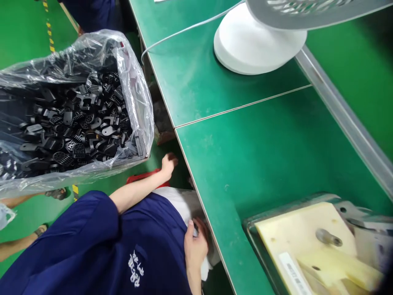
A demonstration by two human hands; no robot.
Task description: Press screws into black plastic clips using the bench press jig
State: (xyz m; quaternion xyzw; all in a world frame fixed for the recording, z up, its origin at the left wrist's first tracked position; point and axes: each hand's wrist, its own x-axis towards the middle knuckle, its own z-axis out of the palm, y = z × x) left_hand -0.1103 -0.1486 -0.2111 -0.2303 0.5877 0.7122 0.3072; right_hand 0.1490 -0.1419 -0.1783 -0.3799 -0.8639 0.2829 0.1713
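Note:
My left hand point(169, 162) is low beside the workbench, past the near corner of the lined box. Its fingers look curled and slightly smeared; whatever may be inside them is hidden. Over my lap, against the bench edge, my right hand point(196, 241) is closed around a small grey and dark piece point(195, 232). Fingers cover most of that piece, so its kind does not show. Left of my hands stands a box lined with clear plastic point(135, 94), holding a heap of black comb-like plastic parts point(80, 123), some with toothed rows.
The green workbench point(215, 164) runs along my right side. A white fan point(254, 45) stands on it, its cable point(190, 28) crossing the far edge. A cream-coloured fixture point(307, 233) sits at lower right. Another person's legs point(21, 246) show at left, and someone's dark clothing point(92, 14) above.

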